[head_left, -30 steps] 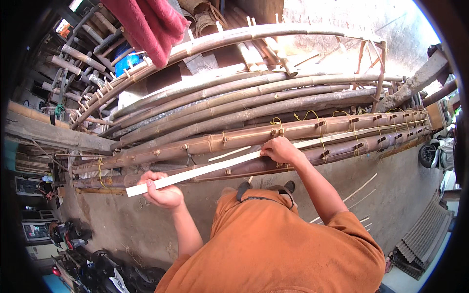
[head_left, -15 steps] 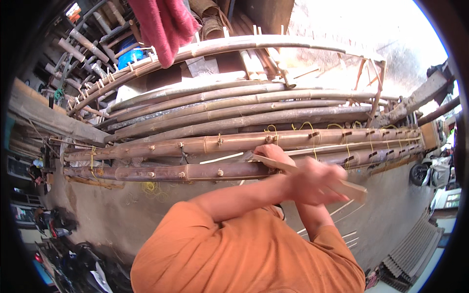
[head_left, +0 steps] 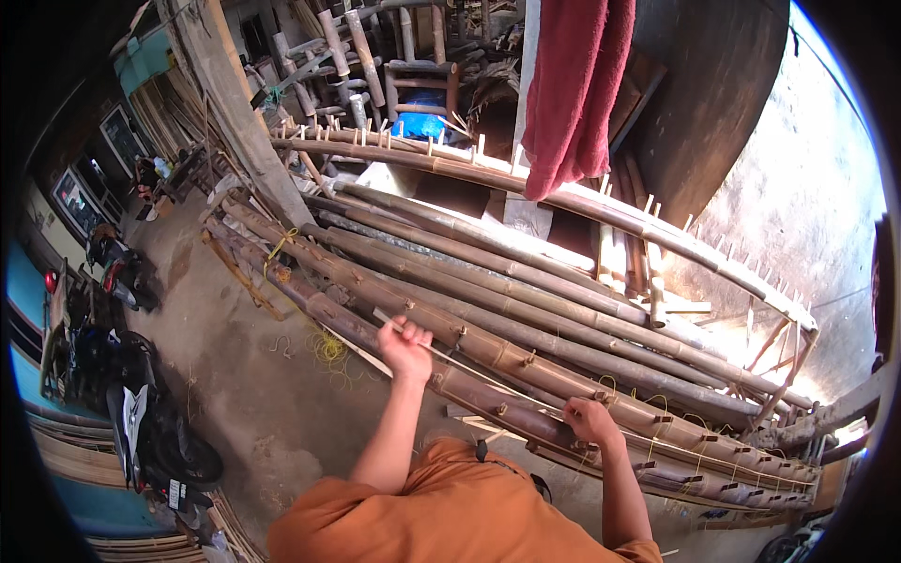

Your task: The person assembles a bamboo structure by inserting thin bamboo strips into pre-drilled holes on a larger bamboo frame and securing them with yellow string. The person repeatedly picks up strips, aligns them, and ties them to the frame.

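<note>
My left hand point(head_left: 405, 353) is closed around a thin, pale bamboo strip point(head_left: 469, 363), and a short end of it sticks out past the fingers. The strip slants down to the right across the two nearer bamboo poles. At its other end my right hand point(head_left: 589, 419) is closed, fingertips pinched on it against the near pole; the exact grip is partly hidden. The near bamboo pole point(head_left: 469, 394) and the parallel bamboo pole point(head_left: 488, 349) behind it carry short pegs, with yellow cords looped along their right part.
Farther off lie several bare bamboo poles point(head_left: 441, 263) and a curved pole with upright pegs point(head_left: 450, 166). A red cloth point(head_left: 577, 103) hangs ahead. Tangled yellow cord point(head_left: 328, 349) lies on the floor, left of the poles. Motorbikes point(head_left: 155, 413) stand at left beside a concrete post point(head_left: 235, 122).
My view has turned. Before, my arms crossed, with my left hand holding a flat bamboo piece on the right; now my left hand is out to the left and my right hand on the right.
</note>
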Motion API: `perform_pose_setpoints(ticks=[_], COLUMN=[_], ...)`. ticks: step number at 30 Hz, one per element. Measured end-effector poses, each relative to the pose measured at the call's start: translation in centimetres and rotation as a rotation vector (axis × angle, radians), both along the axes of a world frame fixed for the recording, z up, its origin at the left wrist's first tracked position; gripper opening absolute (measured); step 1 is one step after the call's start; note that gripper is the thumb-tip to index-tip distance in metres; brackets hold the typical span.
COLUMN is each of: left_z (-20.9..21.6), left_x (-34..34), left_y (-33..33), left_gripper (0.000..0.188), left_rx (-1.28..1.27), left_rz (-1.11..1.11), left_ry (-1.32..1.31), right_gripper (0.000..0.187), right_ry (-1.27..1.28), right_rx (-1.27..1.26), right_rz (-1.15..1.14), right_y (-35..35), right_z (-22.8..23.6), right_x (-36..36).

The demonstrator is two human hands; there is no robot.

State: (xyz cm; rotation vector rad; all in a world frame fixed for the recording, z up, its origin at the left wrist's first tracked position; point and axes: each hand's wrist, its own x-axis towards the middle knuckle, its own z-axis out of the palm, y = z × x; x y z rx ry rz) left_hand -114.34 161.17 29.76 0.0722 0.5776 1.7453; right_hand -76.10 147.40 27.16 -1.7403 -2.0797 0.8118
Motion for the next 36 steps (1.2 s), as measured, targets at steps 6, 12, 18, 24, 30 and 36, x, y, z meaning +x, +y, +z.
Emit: perform_pose_setpoints(ticks=[6, 12, 18, 24, 30, 36], left_z=[17.4, 30.5, 13.0, 5.6, 0.8, -24.3], left_x=[14.2, 23.0, 30.2, 35.9, 44.5, 44.9], left_y=[-0.9, 0.2, 14.6, 4.1, -26.4, -56.4], left_gripper=[0.033, 0.04, 0.035, 0.061, 0.026, 0.044], left_rx=[0.915, 1.238, 1.262, 1.303, 1.733, 1.675], left_rz=[-0.434, 0.168, -0.343, -0.231, -0.442, -2.136], left_ry=[0.164, 0.781, 1.917, 2.728, 1.577, 1.642], right_gripper=[0.011, 0.012, 0.018, 0.024, 0.027, 0.028], right_ry=[-0.18, -0.33, 0.314, 0.797, 0.675, 0.737], right_rx=[0.011, 0.006, 0.696, 0.301, -0.264, -0.777], right_rz=[-0.097, -0.276, -0.817, -1.597, -2.072, -2.188], right_y=[-0.9, -0.3, -10.6, -33.8, -56.8, -73.1], right_z=[0.1, -2.0, 4.1, -11.1, -37.1, -59.7], right_x=[-0.4, -0.6, -2.5, -0.9, -0.9, 3.8])
